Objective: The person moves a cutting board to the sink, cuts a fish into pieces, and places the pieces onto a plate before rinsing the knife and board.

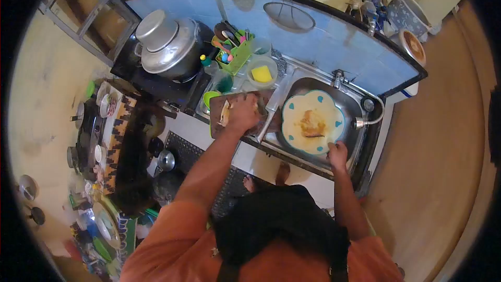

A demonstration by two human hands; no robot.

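My left hand (244, 112) is over a brown cutting board (216, 128), its fingers curled down on pale food pieces (225, 113) of a kind I cannot make out. Part of the food shows to the left of the fingers. Across the board's right side lies a large knife (274, 102), its handle towards me. My right hand (337, 155) grips the near right rim of a cream scalloped plate (292, 120) with teal marks. Brown sauce or residue stains the plate's middle. The plate rests over the sink basin (352, 107).
A faucet (360, 121) curves in at the sink's right. Behind the board stand a bowl with a yellow sponge (261, 74), a bottle (209, 66) and a green utensil holder (239, 57). A big metal pot (169, 60) sits on the stove at left. Strainers (289, 16) hang above.
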